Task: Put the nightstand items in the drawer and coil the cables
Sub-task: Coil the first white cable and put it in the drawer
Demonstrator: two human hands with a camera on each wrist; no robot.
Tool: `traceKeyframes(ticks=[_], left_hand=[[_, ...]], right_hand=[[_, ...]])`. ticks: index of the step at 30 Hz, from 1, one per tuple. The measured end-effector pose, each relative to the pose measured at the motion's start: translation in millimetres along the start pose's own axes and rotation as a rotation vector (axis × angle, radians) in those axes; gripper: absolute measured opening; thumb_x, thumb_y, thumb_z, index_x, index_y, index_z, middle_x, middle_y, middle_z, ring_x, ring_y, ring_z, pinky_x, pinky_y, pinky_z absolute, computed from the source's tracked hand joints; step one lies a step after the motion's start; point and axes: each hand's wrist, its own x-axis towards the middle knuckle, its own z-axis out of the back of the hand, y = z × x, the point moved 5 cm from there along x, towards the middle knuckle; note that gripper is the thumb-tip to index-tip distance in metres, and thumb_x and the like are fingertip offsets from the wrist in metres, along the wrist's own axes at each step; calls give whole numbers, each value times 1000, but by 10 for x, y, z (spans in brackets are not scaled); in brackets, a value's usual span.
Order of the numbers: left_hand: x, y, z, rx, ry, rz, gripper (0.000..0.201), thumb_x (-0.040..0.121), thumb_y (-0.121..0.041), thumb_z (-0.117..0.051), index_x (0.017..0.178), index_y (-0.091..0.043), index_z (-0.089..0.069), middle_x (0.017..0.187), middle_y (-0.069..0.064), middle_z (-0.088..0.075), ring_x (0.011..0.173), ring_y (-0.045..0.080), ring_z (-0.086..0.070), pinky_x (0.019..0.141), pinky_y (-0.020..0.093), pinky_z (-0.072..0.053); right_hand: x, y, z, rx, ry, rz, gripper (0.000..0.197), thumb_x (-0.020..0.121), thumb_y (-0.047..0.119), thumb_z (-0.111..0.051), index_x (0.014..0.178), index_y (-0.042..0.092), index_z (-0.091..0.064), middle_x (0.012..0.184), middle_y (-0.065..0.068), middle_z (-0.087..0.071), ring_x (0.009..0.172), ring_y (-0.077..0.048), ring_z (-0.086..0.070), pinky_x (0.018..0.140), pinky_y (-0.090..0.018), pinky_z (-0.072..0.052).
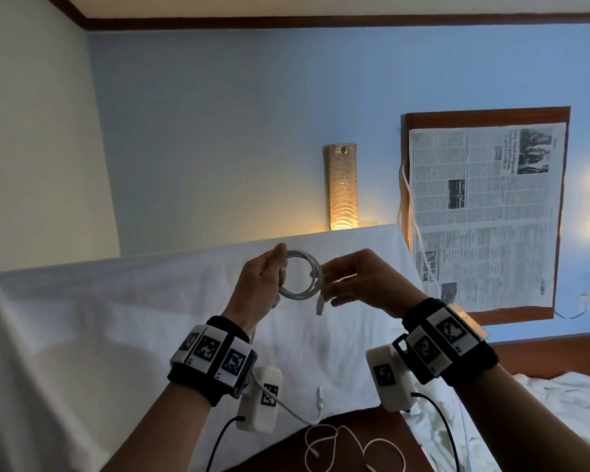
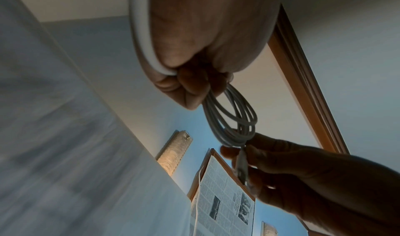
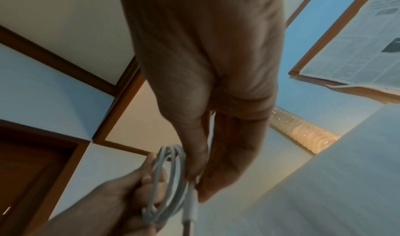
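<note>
Head view, item one: coiled white cable (image 1: 300, 275), several loops, held up in the air between both hands. Left hand (image 1: 261, 284) has fingers curled round one side of the loops; right hand (image 1: 361, 281) pinches the opposite side with thumb and fingertips, other fingers extended. Plug end (image 1: 319, 306) hangs free just under the right-hand pinch.

Risk, judged: the free plug end is untucked, so the last loop may spring off if the pinch eases; loops could fan apart, since only two points hold them.

Item two, below the grip: second white cable (image 1: 338, 444), loose and uncoiled on the dark wooden surface (image 1: 382, 424).

Beyond the grip: white sheeted bed (image 1: 116, 318); lit wall lamp (image 1: 343, 189); framed newspaper (image 1: 484, 216) on blue wall (image 1: 218, 114). Drawer not in view.
</note>
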Motion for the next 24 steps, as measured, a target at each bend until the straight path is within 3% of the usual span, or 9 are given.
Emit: traceKeyframes(ticks=[4, 7, 9, 13, 16, 19, 21, 24], left_hand=[[-7, -28, 50, 91, 14, -38, 44, 99, -42, -41, 65, -15, -42, 58, -1, -31, 49, 12, -24, 46, 23, -24], [-18, 5, 96, 257, -32, -113, 43, 100, -38, -41, 64, -15, -41, 57, -3, -34, 52, 12, -29, 55, 27, -29], [-18, 48, 110, 307, -68, -125, 43, 100, -38, -42, 63, -16, -42, 57, -3, -37, 55, 14, -32, 59, 31, -31], [-40, 37, 82, 317, -84, -137, 43, 100, -38, -42, 63, -15, -42, 57, -2, -38, 55, 15, -32, 59, 31, -32], [-53, 8, 92, 310, -88, -137, 43, 100, -37, -41, 62, -17, -43, 58, -2, -39, 56, 14, -33, 59, 30, -32], [-47, -7, 78, 301, -83, -128, 40, 100, -37, -41, 67, -17, -49, 58, -2, -42, 55, 13, -36, 58, 28, -34], [-64, -31, 36, 295, -73, -130, 37, 101, -36, -40, 72, -17, -54, 59, -3, -44, 55, 10, -39, 55, 21, -37], [-86, -74, 4, 246, -66, -113, 36, 101, -35, -39, 73, -20, -55, 59, -4, -42, 53, 9, -39, 48, 10, -36]], right_hand=[[-31, 39, 75, -224, -189, 37, 19, 77, 2, -75, 94, 9, -77, 76, -9, -77, 74, -25, -74, 66, -21, -59], [-41, 100, 121, -338, -234, 14, 12, 76, 9, -74, 85, 16, -79, 73, -2, -76, 70, -20, -72, 65, -19, -58], [-55, 128, 76, -199, -201, -24, 7, 80, 16, -72, 81, 14, -79, 75, -2, -76, 68, -20, -68, 62, -20, -54], [-92, 160, -34, 99, -158, -114, 26, 91, 27, -65, 87, 4, -76, 76, -7, -70, 60, -9, -56, 57, -15, -50], [-105, 182, -93, 218, -173, -118, 22, 92, 15, -63, 97, -5, -72, 76, -11, -67, 57, -6, -62, 58, -14, -52], [-121, 226, -161, 367, -204, -67, 20, 91, 4, -61, 103, -11, -65, 80, -18, -67, 62, -13, -70, 63, -18, -57], [-147, 253, -202, 420, -238, -38, 19, 91, 3, -61, 102, -12, -63, 86, -25, -69, 70, -23, -73, 68, -24, -60], [-176, 256, -259, 331, -327, 29, 14, 89, 5, -65, 95, -7, -65, 88, -22, -71, 74, -27, -74, 72, -29, -61]])
